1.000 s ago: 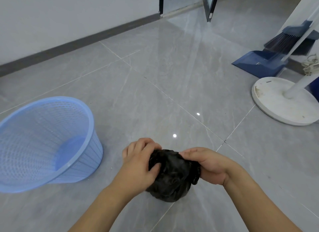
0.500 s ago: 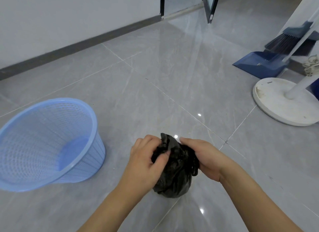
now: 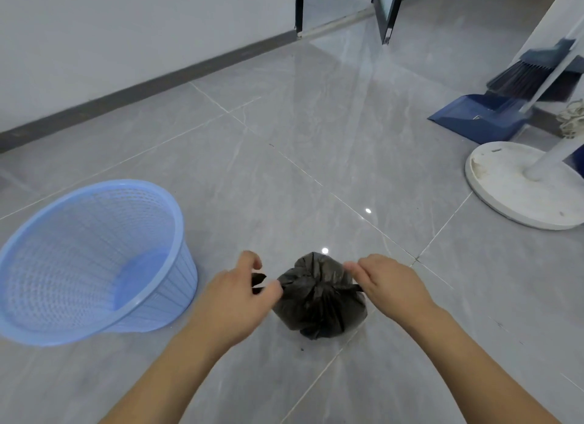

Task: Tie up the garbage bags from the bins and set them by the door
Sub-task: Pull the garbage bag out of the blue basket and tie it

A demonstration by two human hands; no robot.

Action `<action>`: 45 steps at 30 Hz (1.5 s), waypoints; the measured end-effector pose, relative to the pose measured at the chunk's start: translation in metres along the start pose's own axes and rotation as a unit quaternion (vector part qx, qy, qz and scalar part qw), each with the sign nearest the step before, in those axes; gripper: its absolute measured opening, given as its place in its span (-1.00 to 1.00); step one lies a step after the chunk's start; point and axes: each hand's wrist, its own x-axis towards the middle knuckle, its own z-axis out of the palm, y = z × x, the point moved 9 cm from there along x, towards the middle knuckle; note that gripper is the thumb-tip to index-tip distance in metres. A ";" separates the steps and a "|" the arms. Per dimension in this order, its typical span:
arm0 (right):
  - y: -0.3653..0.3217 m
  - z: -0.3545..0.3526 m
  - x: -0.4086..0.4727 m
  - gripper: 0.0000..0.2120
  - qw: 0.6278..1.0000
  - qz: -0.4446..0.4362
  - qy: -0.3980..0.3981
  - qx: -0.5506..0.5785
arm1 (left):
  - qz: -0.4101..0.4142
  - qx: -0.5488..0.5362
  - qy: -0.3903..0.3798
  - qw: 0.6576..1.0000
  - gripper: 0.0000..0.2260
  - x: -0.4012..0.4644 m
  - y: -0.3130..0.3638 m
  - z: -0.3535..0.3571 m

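A small black garbage bag (image 3: 319,300) sits on the grey tiled floor in front of me, its top gathered into a knot. My left hand (image 3: 235,292) pinches one loose end of the bag out to the left. On the right, my right hand (image 3: 384,280) pinches the other end, and the two ends are stretched apart. A light blue mesh bin (image 3: 91,259) stands tilted on the floor to the left with nothing visible inside it. An open dark-framed door (image 3: 385,10) shows at the far top.
A white round fan base (image 3: 518,190) with its pole stands at the right. Behind it lean a blue dustpan (image 3: 477,115) and a broom (image 3: 531,73). A white wall with a dark skirting board (image 3: 151,82) runs along the left.
My hands were bunched together on top of the bag; now they have pulled apart sideways, each drawing an end outward, and the bag's top is cinched into a knot.
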 end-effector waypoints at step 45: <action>-0.081 0.034 -0.008 -0.86 0.980 -0.182 -0.084 0.014 | 0.081 -0.136 -0.077 0.984 -0.84 0.016 0.011 0.040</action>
